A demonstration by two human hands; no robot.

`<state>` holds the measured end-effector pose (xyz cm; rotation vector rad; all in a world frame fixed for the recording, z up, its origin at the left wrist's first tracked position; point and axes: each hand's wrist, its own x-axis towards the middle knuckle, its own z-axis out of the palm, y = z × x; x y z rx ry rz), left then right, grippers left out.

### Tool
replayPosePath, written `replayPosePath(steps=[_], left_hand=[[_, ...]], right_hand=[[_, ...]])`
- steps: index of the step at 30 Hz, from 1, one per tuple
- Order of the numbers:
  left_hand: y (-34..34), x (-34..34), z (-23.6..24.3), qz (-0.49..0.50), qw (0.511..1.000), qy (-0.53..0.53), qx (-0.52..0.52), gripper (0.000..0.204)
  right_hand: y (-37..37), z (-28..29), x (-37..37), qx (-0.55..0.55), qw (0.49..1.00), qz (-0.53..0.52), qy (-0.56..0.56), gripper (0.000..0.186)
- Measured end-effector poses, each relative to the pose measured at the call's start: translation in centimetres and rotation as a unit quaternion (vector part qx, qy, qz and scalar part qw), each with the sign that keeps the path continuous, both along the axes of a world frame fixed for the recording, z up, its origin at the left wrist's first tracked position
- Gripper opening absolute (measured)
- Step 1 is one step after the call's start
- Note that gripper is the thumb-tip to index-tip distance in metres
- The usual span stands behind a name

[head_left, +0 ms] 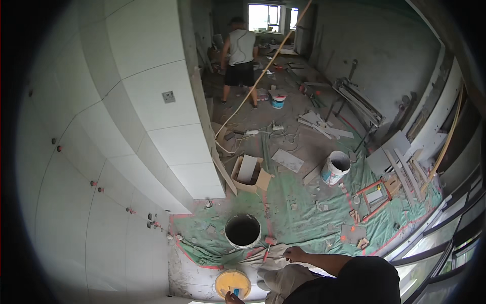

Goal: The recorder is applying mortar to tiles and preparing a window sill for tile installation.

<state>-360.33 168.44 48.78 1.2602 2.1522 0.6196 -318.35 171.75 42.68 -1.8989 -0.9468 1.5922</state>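
Observation:
My left hand [234, 298] is at the bottom edge with fingers closed around a small blue object [236, 292], over a round yellow lid or bucket top [227, 278]. My right hand [294, 254] is held above my bent leg in light trousers, fingers curled; whether anything small is in them I cannot make out. Just beyond lie a red tool [268, 242] on a rumpled cloth and a large white bucket [243, 245] with a dark interior.
A tiled wall [116, 202] runs along my left, windows along my right. Green sheeting [288, 202] carries an open carton [263, 180], another bucket [331, 175] and boards [405, 172]. A person [239, 55] stands farther back near a long pole [266, 68] slanting across the room.

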Motion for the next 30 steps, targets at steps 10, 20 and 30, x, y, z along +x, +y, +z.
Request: replayPosePath(steps=[10, 20, 30], left_hand=[[5.4, 19.9, 4.9, -0.454, 0.878, 0.001, 0.153, 0.014], [3.2, 52.4, 5.3, -0.667, 0.731, -0.116, 0.086, 0.014], [-1.1, 77.7, 9.0, -0.786, 0.593, -0.171, 0.013, 0.017]], right_hand=[[-4.1, 5.4, 4.8, 0.279, 0.942, 0.129, -0.131, 0.073], [-13.0, 7.2, 27.5, 0.204, 0.955, 0.083, -0.200, 0.039], [-25.4, 11.9, 46.6, 0.156, 0.927, -0.205, -0.272, 0.035]])
